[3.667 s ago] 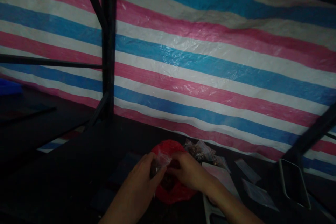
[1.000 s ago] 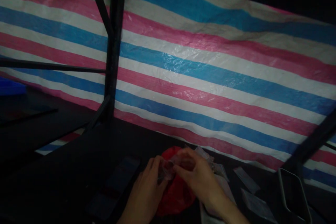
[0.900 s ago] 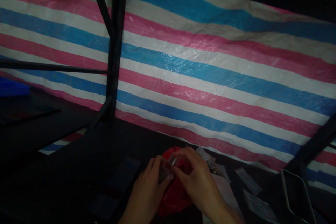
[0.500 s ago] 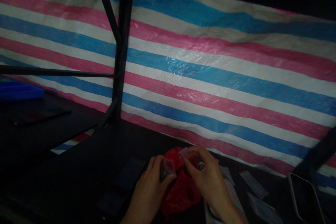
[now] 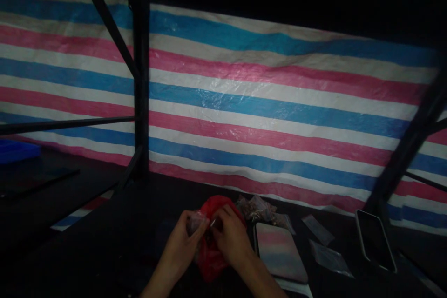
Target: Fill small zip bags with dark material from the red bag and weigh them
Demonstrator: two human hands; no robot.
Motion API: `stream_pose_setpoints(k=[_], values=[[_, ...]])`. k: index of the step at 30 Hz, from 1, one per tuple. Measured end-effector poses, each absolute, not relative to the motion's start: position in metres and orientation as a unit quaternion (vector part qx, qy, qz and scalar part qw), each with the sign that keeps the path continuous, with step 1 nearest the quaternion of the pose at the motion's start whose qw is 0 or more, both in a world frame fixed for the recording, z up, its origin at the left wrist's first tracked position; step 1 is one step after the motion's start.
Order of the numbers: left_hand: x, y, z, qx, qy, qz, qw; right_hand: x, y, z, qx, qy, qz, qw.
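My left hand (image 5: 181,244) and my right hand (image 5: 230,242) meet over a red plastic bag (image 5: 213,253) on a dark table. Both pinch a small clear plastic bag (image 5: 197,222), the left gripping its body and the right pinching its edge with thumb and forefinger. What the small bag contains is too dim to make out.
Small clear bags with brownish contents (image 5: 256,208) lie behind the red bag. A glossy flat pad (image 5: 279,251) sits right of my hands, empty clear bags (image 5: 328,258) beyond it, and a phone (image 5: 375,240) leans far right. A striped tarp (image 5: 279,102) and black frame posts (image 5: 141,88) stand behind.
The view has swung right and upward. My hands have drawn closer together on the small clear bag and sit a little lower over the red bag.
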State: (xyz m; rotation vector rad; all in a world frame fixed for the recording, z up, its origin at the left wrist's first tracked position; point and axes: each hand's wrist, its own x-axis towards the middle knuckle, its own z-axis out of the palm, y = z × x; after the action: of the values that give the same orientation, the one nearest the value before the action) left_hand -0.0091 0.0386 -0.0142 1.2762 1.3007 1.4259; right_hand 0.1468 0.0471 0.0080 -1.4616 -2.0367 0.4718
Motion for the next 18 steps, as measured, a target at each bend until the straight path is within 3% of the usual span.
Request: stream_pose_setpoints(k=[10, 18], values=[[0.008, 0.023, -0.032, 0.393, 0.476, 0.592, 0.518, 0.154, 0.06, -0.002, -0.505, -0.744, 0.295, 0.323], [0.013, 0.016, -0.036, 0.416, 0.473, 0.589, 0.506, 0.181, 0.065, -0.012, -0.511, -0.626, 0.42, 0.413]])
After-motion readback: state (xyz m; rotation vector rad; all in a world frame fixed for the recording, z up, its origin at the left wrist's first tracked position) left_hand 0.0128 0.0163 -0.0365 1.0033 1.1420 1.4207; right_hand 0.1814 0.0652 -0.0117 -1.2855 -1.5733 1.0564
